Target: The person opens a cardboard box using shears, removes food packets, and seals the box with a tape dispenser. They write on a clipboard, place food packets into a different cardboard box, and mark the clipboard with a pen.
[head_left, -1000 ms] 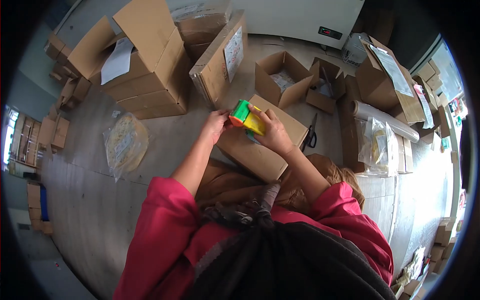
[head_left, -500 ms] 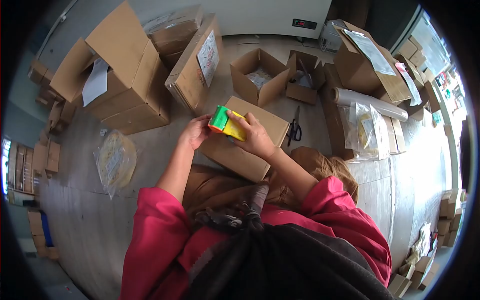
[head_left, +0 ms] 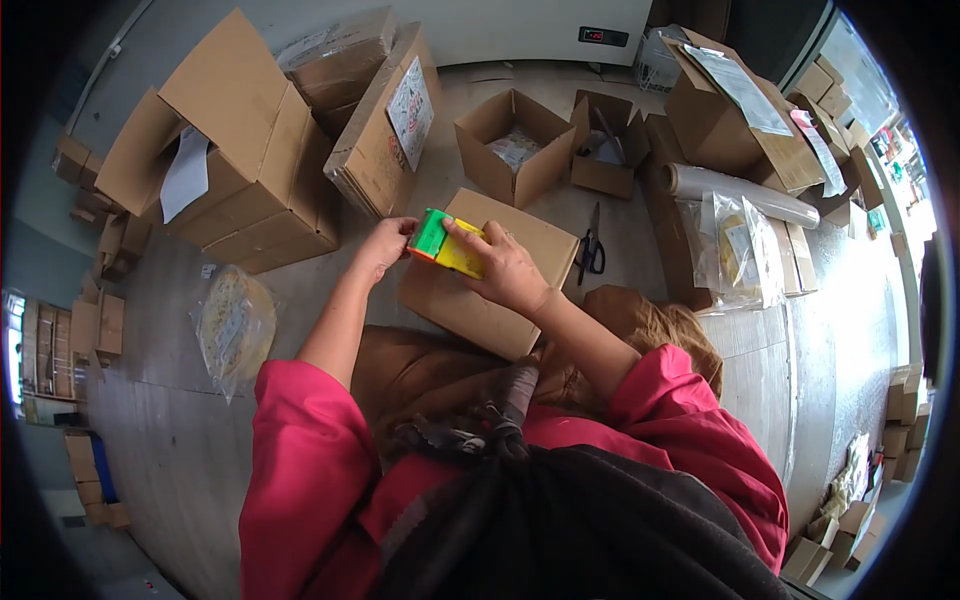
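My right hand is wrapped round a green and yellow tape dispenser with an orange edge at its left end. Fingers pinched together, my left hand is at that left end; whatever they grip is too small to make out. Beneath both hands lies a closed cardboard box, long and brown, close to my knees. Black scissors rest on the floor just right of this box.
Beyond the box stand two small open cartons. A large open carton and a flat upright box are on the left. A plastic-wrapped round item lies on the floor. At right are a clear film roll and a bagged item.
My left hand has shifted slightly left, its fingers now pinched tighter at the dispenser's end. The dispenser has turned a little in my right hand, showing more of its yellow side.
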The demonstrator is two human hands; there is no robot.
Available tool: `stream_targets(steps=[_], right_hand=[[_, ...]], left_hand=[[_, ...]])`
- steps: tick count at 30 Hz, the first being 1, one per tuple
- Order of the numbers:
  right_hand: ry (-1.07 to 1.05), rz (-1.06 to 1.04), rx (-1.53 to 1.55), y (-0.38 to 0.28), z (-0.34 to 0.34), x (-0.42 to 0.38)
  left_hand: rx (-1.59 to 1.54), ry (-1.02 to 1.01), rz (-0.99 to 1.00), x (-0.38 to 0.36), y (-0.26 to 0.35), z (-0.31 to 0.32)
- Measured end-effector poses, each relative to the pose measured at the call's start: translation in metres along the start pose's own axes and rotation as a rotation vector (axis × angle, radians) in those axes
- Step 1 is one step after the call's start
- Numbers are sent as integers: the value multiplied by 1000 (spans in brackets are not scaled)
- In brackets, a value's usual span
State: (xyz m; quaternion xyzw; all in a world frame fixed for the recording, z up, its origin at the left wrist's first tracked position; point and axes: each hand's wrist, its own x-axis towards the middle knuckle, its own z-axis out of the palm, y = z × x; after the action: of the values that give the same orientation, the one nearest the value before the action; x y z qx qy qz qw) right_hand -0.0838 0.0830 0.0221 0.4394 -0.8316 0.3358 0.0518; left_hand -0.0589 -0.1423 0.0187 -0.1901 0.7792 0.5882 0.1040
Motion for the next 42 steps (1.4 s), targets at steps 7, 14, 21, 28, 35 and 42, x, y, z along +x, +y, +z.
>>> stream_targets(steps=[7, 14, 21, 28, 35, 42], right_hand=[[-244, 109, -82, -9, -54, -8], [-323, 129, -160, 5, -81, -36], [-335, 178, -196, 2, -58, -33], [-367, 185, -269, 6, -47, -18], [-350, 200, -266, 7, -46, -18], [-398, 209, -261, 14, -41, -9]], left_hand=[[9, -51, 28, 4, 7, -11], [-85, 97, 5, 20, -23, -63], [-261, 267, -61, 39, -35, -39], [-249, 163, -125, 73, -97, -31], [230, 156, -115, 102, -157, 8], [611, 323, -17, 73, -60, 50]])
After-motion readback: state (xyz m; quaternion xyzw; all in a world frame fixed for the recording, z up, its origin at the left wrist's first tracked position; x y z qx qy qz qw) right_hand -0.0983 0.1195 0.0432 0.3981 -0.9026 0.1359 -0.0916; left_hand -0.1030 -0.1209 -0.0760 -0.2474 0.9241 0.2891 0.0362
